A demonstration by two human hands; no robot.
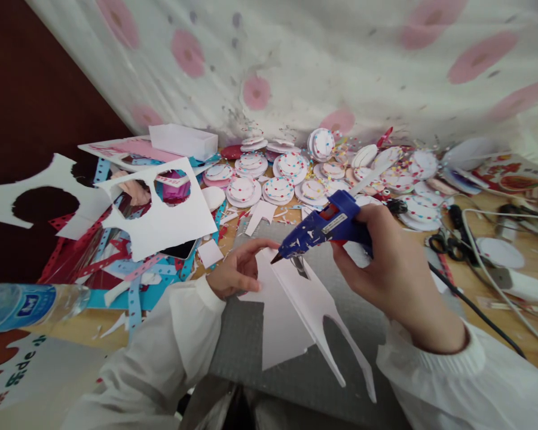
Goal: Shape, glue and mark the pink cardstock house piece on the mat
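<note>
In my right hand (390, 269) is a blue hot glue gun (323, 224), its body spattered with white bits and a glue stick (376, 173) poking out of the back. The gun's nozzle points down and left, right by the top edge of a folded white foam board piece (291, 316). My left hand (240, 269) pinches that piece at its upper left corner. The piece has curved cutouts that leave thin prongs at its lower right. Beneath it lies a grey cutting mat (237, 352). Whether the nozzle touches the board, I cannot tell.
Several round white layered pieces with coloured dots (278, 190) line the back. Cut-out white sheets (179, 227) and coloured strips pile up at left, near a water bottle (36, 306). Black scissors (448, 245), a white cable (497, 283) and a black cord (479, 310) lie at right.
</note>
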